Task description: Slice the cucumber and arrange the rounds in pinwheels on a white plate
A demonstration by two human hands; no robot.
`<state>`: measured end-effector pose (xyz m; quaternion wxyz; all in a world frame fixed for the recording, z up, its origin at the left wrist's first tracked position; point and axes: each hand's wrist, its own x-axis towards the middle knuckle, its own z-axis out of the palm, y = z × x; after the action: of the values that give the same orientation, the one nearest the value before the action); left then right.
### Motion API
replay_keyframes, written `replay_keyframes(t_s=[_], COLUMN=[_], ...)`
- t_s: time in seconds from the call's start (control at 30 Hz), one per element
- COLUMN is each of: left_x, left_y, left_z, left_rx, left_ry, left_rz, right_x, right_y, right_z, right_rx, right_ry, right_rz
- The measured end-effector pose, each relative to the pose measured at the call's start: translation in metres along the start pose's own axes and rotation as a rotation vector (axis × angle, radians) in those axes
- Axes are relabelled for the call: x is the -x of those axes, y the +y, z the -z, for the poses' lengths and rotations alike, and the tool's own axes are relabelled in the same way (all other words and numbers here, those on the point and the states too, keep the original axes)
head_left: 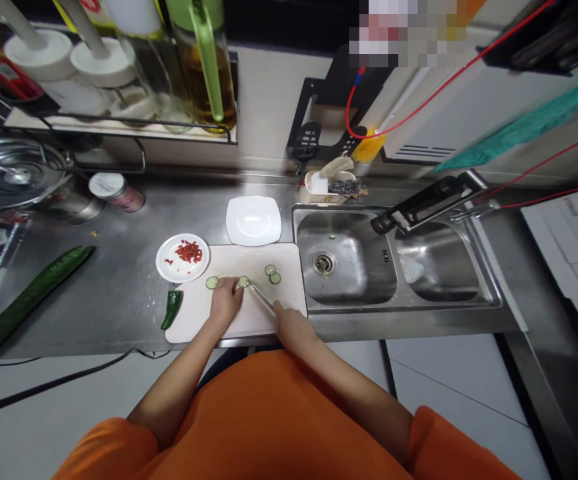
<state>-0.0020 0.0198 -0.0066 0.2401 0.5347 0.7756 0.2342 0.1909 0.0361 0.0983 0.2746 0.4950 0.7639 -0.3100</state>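
On the white cutting board [193, 327], my left hand [226, 303] has its fingers bent against a cucumber slice [243, 282]. My right hand [293, 327] is wrapped round the handle of a knife [263, 297], whose blade reaches toward that slice. Two more slices [273, 274] lie at the board's right, and others [211, 283] rest left of my left hand. A green pepper piece [171, 309] is at the board's left edge. Beside it, a round white plate [175, 269] holds chopped red pieces [189, 251].
A square white plate [253, 221] stands behind the board. The double sink [349, 293] adjoins it on the right. A long cucumber [33, 293] lies at the left, near a can [117, 192] and a lidded pot [13, 175]. Bottles fill the shelf [119, 125] above.
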Motion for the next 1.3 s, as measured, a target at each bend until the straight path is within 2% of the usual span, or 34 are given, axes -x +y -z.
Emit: replay_keyframes(t_s=[0.3, 0.87, 1.07, 1.3], left_x=[-0.001, -0.001, -0.002, -0.002], left_y=[-0.001, 0.002, 0.002, 0.002], left_z=[-0.001, 0.001, 0.002, 0.001], left_rx=[0.028, 0.035, 0.031, 0.04], left_ry=[-0.004, 0.012, -0.003, 0.015], left_rz=[-0.012, -0.01, 0.0, -0.018], right_x=[-0.009, -0.012, -0.011, -0.015], right_y=[-0.015, -0.019, -0.018, -0.017], right_z=[0.006, 0.009, 0.008, 0.006], right_rx=[0.02, 0.012, 0.011, 0.001], right_ry=[0.008, -0.016, 0.011, -0.024], right_rz=[0.013, -0.011, -0.001, 0.013])
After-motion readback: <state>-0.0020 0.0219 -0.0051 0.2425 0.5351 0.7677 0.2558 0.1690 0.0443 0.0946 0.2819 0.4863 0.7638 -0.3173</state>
